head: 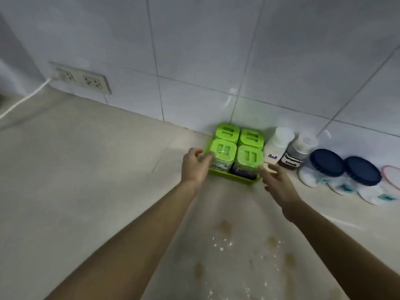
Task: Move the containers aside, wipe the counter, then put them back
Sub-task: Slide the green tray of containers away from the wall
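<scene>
Wall: pale tiles [205,50] rise behind the scene, meeting the tabletop along a slanting seam that runs from the socket plate down to the right.
Tabletop: a beige tabletop [75,180] spreads wide and bare to the left of the containers; the near strip carries brownish stains and white crumbs [223,245] between the two forearms.
Green tray: a lime tray [232,177] sits close to the wall seam, its near rim facing the camera, with free surface on its left and in front.
Green-lidded containers: four square containers with green lids [237,146] stand packed two by two inside the tray.
Blue-lidded jars: two round jars with dark blue lids [344,167] lie in a row right of the bottles, a pink-rimmed lid [391,176] at the frame's edge beyond them.
Bottles: a white bottle marked "Salt" [276,146] and a darker seasoning bottle [297,153] stand just beside the tray's right side, leaving little gap there.
Left hand: the left hand [194,167] reaches the tray's left side, fingers spread and loose, tips touching the near-left container.
Right hand: the right hand [277,182] hovers at the tray's near-right corner, fingers open, gripping nothing.
Socket: a double wall socket [83,80] with a white cable [26,98] lies well apart at far left.
</scene>
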{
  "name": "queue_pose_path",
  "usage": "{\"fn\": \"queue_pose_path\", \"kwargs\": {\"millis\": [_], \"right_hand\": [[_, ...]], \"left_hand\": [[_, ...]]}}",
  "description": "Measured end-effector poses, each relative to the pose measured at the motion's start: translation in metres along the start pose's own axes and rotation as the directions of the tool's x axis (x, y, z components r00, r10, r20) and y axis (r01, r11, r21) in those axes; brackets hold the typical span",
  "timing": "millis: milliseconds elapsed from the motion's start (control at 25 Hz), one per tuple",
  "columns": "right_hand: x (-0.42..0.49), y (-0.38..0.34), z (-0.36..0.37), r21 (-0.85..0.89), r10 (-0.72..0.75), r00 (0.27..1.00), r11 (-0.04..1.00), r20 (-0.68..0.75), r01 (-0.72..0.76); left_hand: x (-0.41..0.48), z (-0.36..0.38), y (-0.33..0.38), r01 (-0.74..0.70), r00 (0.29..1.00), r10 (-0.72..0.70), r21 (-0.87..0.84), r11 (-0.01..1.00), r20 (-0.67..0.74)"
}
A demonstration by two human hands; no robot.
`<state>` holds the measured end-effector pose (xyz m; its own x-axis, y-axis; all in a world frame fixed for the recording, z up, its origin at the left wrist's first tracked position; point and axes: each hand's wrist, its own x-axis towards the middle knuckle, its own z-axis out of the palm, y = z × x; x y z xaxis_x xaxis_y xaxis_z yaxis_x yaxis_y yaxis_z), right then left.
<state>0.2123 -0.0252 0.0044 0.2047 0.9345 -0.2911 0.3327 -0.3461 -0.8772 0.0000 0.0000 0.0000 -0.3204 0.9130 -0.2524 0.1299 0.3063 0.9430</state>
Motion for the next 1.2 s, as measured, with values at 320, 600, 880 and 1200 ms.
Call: {"fn": "queue_pose_path", "kwargs": {"millis": [320, 600, 880, 1200], "right_hand": [[0.027, -0.006, 0.020, 0.346, 0.149, 0.987, 0.931, -0.065, -0.118], [-0.010, -0.035, 0.072, 0.362, 0.089, 0.994, 0.926, 0.058, -0.104], [-0.086, -0.074, 0.194, 0.296, 0.022, 0.937, 0.946, 0.350, -0.133], [-0.130, -0.066, 0.264, 0.123, -0.027, 0.822, 0.991, 0.569, -0.053]], "left_hand": [[0.034, -0.001, 0.001, 0.114, 0.963, -0.090, -0.081, 0.990, 0.255], [0.000, -0.086, -0.010, 0.171, 0.980, -0.134, -0.271, 0.947, 0.148], [-0.064, -0.230, -0.046, 0.152, 0.965, -0.214, -0.341, 0.927, -0.150], [-0.127, -0.295, -0.085, 0.195, 0.887, -0.312, -0.335, 0.922, -0.342]]}}
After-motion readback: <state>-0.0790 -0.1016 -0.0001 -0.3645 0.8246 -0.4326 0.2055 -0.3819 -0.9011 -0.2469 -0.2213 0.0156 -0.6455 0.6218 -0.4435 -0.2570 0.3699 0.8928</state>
